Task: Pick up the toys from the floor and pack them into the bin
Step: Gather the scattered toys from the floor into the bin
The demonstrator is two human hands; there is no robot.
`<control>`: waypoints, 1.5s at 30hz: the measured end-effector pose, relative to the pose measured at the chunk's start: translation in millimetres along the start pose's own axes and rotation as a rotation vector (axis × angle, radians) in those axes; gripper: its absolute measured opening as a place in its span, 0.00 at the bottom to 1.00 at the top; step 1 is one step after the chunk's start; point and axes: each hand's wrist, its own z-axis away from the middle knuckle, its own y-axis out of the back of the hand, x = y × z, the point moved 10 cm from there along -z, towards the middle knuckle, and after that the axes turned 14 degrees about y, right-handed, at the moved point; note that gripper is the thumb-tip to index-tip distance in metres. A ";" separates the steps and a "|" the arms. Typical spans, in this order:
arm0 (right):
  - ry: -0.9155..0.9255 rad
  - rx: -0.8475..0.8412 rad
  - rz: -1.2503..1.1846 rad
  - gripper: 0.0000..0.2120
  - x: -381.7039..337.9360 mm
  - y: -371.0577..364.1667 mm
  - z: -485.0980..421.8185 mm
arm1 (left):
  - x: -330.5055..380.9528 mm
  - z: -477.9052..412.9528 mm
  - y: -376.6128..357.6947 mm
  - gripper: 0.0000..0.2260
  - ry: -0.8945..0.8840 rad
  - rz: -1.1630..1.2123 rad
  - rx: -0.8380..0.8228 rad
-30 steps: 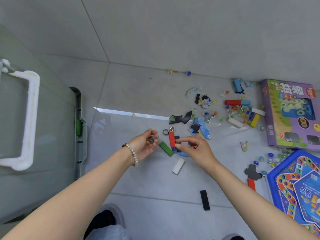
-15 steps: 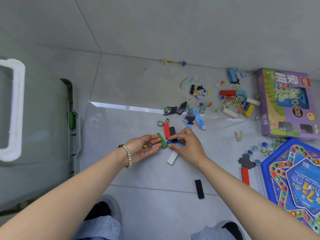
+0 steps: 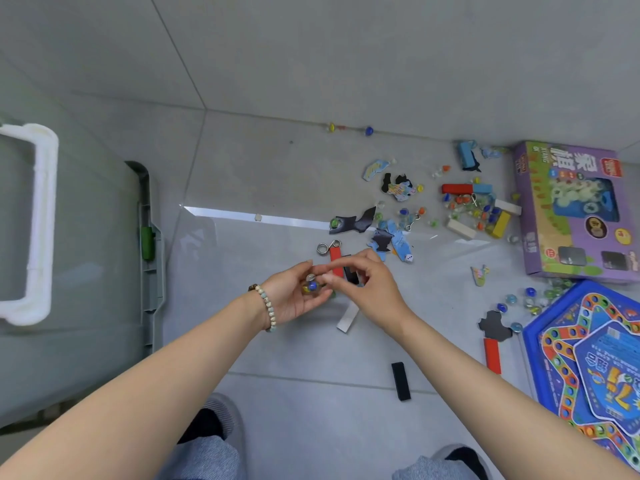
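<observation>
- Grey translucent plastic bin (image 3: 86,271): at the floor's left edge.
- Left hand (image 3: 294,299): cupped mid-floor, holding small coloured glass marbles (image 3: 311,286).
- Right hand (image 3: 375,289): fingertips pinched over that palm; contents, cannot tell.
- Step: gathering marbles. Next, probably carrying the handful left to the bin.

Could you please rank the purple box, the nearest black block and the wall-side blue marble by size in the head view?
1. Purple box
2. Nearest black block
3. Blue marble, smallest, though also farthest away
</observation>
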 end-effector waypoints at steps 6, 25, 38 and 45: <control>-0.145 0.183 0.039 0.07 31.8 29.3 0.4 | 25.3 7.3 34.2 0.12 -0.127 0.109 0.105; -0.097 -0.007 0.427 0.26 44.1 2.4 64.2 | -9.7 4.5 40.2 0.12 0.012 0.017 0.099; -0.020 -0.044 0.457 0.25 14.2 5.7 -22.4 | 21.0 13.7 52.8 0.11 -0.093 0.087 0.109; -0.250 0.058 0.423 0.23 29.7 2.7 -20.0 | 19.1 13.6 65.4 0.12 -0.085 0.083 0.124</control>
